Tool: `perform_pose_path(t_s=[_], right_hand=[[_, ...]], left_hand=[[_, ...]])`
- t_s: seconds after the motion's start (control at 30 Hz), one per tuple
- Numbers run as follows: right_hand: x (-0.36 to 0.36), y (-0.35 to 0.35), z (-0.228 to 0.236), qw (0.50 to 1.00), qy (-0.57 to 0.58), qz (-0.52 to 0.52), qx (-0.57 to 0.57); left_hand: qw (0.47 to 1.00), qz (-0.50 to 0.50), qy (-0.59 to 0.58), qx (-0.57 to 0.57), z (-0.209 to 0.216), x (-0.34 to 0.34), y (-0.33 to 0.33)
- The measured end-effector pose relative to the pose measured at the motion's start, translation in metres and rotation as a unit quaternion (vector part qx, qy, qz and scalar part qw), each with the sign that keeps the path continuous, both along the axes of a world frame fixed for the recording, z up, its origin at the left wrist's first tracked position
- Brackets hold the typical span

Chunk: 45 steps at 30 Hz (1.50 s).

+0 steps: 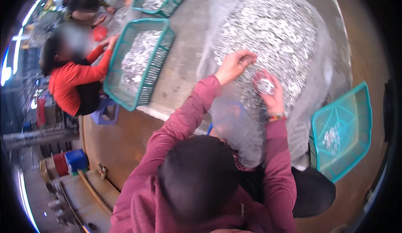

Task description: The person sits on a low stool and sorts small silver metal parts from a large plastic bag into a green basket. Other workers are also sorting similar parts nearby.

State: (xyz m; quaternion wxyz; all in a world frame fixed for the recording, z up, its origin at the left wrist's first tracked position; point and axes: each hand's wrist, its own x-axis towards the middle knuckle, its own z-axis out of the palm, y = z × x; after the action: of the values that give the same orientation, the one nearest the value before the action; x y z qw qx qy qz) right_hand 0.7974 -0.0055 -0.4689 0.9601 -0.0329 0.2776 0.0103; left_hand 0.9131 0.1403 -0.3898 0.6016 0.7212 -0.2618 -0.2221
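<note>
A wide heap of small, flat, silvery pieces lies on a clear plastic sheet in front of me. Over its near edge my left hand is held with fingers curled toward the thumb; whatever may be between the fingertips is too small to name. My right hand, palm up just right of it, cups a small clump of silvery pieces. Both hands are above the heap, a short gap apart. Loose plastic sheeting hangs down between my forearms.
A green basket with a few pieces stands at right. Fuller green baskets stand at left and at the top. A person in a red top sits beside one, near a purple stool. Another person is behind.
</note>
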Motion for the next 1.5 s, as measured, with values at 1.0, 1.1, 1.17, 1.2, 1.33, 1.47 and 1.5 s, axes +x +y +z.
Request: perform_pose_path(t_s=[1.0, 1.1, 1.17, 1.2, 1.33, 1.47, 1.5], right_hand=[[-0.002, -0.039, -0.021, 0.996, -0.01, -0.057, 0.072], [0.001, -0.038, -0.011, 0.996, -0.006, -0.06, 0.065], [0.003, -0.04, -0.003, 0.997, -0.017, -0.059, 0.044], [0.003, -0.042, 0.0, 0.998, -0.028, -0.055, 0.032], [-0.005, -0.053, 0.001, 0.997, -0.057, -0.036, 0.027], [-0.013, -0.063, -0.02, 0.987, -0.034, -0.143, 0.061], [-0.014, -0.064, -0.025, 0.989, -0.019, -0.119, -0.085]], left_hand=[[0.937, 0.258, -0.185, 0.145, -0.01, 0.096, 0.162], [0.907, 0.364, -0.211, 0.007, 0.023, 0.102, 0.169], [0.835, 0.326, -0.386, 0.218, 0.037, 0.104, 0.179], [0.771, 0.312, -0.463, 0.306, 0.039, 0.103, 0.182], [0.666, 0.034, -0.258, 0.7, 0.024, 0.09, 0.194], [0.655, -0.207, -0.262, 0.678, 0.004, 0.082, 0.229], [0.714, -0.238, -0.219, 0.621, 0.005, 0.085, 0.24]])
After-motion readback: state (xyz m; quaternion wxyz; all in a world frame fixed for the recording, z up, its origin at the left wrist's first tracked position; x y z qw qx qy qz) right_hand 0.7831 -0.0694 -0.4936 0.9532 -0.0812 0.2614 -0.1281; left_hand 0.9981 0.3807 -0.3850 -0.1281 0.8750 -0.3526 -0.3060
